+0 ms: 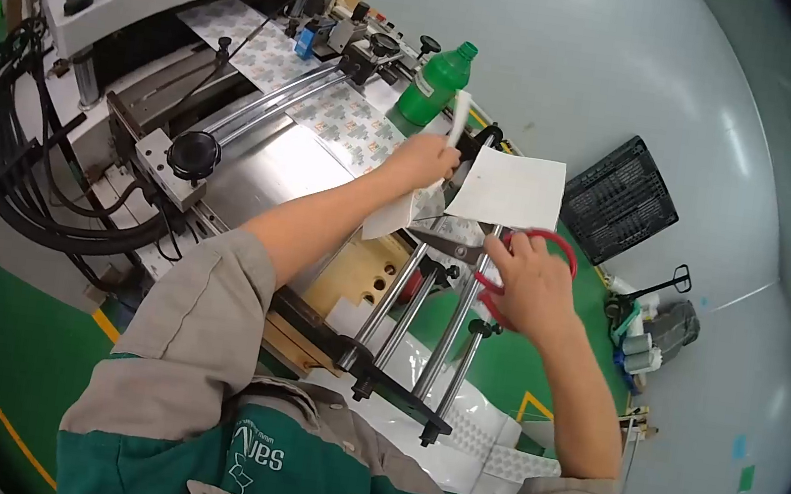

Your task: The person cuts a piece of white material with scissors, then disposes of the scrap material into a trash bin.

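Over the metal rollers (448, 339) of a machine, my right hand (535, 285) is closed on red-handled scissors (488, 261). Their dark blades are parted and point left, below a white sheet (511, 190). My left hand (422, 163) is closed on white material (458, 120), a rolled strip of which sticks up above the fingers. More of this white material hangs below the hand, close to the blade tips. A printed web (342, 125) runs across the machine bed to the left of my left hand.
A green bottle (437, 83) stands on the machine behind my left hand. Black knobs (195, 156) and hoses (67, 239) are at the left. A black crate (622, 199) leans by the wall. Patterned sheet (489, 449) hangs below the rollers.
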Available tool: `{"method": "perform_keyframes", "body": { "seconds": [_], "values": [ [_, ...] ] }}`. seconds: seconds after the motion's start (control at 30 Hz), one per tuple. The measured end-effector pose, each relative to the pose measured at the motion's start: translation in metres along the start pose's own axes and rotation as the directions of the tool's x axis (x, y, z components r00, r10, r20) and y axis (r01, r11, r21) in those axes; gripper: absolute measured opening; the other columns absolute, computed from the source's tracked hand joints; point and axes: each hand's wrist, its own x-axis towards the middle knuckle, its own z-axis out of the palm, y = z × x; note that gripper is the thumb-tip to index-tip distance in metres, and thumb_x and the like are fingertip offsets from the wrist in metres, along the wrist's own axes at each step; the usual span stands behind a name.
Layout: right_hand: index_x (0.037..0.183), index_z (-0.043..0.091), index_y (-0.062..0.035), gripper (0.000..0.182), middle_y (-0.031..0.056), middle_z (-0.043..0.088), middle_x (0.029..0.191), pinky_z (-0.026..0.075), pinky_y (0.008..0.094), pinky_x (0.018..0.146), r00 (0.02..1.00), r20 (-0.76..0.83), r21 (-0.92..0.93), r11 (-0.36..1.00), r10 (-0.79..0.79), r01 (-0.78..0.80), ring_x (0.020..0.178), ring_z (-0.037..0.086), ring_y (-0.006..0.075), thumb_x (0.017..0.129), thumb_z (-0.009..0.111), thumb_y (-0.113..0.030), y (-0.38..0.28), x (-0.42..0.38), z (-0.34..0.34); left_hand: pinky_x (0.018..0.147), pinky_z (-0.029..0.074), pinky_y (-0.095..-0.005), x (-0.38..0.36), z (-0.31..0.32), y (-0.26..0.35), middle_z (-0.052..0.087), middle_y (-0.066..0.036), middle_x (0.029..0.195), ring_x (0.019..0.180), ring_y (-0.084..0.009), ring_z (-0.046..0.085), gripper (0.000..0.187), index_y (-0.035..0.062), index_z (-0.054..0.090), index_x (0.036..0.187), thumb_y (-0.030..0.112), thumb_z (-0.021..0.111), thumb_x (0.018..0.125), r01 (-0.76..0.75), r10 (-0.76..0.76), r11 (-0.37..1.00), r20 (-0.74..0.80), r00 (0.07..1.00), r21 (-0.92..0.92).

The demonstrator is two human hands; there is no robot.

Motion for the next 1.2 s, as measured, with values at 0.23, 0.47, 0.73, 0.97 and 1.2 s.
{"method": "perform_keyframes", "body": {
  "seconds": [0.23,0.47,0.73,0.97,1.2],
  "values": [
    [0.107,0.054,-0.0118,0.059,0.0072,0.056,0.089,0.047,0.0315,0.062,0.965,-0.112,0.447,0.879,0.239,-0.166,0.076,0.055,0.0223,0.058,0.081,-0.029,-0.049,-0.032,0.000,0.080,0.048,-0.0377,0.000,0.021,-0.028,0.065,-0.017,0.092,0.086,-0.0314,0.063,0.030,0.0098,0.067,0.099,0.027,0.053,0.078,-0.007,0.011,0.988,0.028,1.000,-0.154],
    [0.115,0.047,-0.0044,0.053,-0.0031,0.045,0.075,0.038,0.0203,0.056,0.700,0.097,0.891,0.252,0.707,-0.379,0.067,0.043,0.0050,0.070,0.076,-0.010,-0.032,-0.036,0.011,0.079,0.046,-0.0427,0.018,0.031,-0.025,0.063,-0.020,0.091,0.087,-0.0369,0.060,0.034,0.0116,0.065,0.103,0.036,0.050,0.085,-0.081,0.026,0.974,0.245,0.969,0.214],
    [0.121,0.040,-0.0050,0.042,-0.0030,0.045,0.070,0.030,0.0177,0.039,0.510,0.315,0.917,-0.118,0.800,-0.380,0.047,0.038,0.0037,0.086,0.059,-0.017,-0.038,-0.041,0.009,0.079,0.046,-0.0416,0.047,0.051,-0.054,0.061,-0.023,0.095,0.089,-0.0380,0.059,0.038,0.0152,0.057,0.118,0.034,0.050,0.086,-0.111,0.060,0.977,0.266,0.962,0.181],
    [0.120,0.039,-0.0033,0.037,-0.0007,0.044,0.069,0.034,0.0196,0.042,0.451,0.461,0.880,-0.326,0.765,-0.346,0.050,0.040,0.0069,0.089,0.054,-0.019,-0.064,-0.061,0.009,0.081,0.046,-0.0408,0.089,0.062,-0.063,0.061,-0.022,0.100,0.092,-0.0364,0.059,0.037,0.0129,0.058,0.115,0.031,0.049,0.084,-0.107,0.004,0.952,0.338,0.941,0.287],
    [0.119,0.041,-0.0050,0.037,0.0006,0.046,0.068,0.035,0.0204,0.040,0.382,0.557,0.830,-0.489,0.737,-0.268,0.048,0.042,0.0076,0.086,0.055,-0.014,-0.093,-0.080,0.009,0.082,0.046,-0.0402,0.109,0.068,-0.067,0.061,-0.020,0.102,0.094,-0.0356,0.059,0.036,0.0158,0.059,0.116,0.032,0.051,0.084,-0.028,-0.055,0.963,0.295,0.954,0.269]
  ]
}}
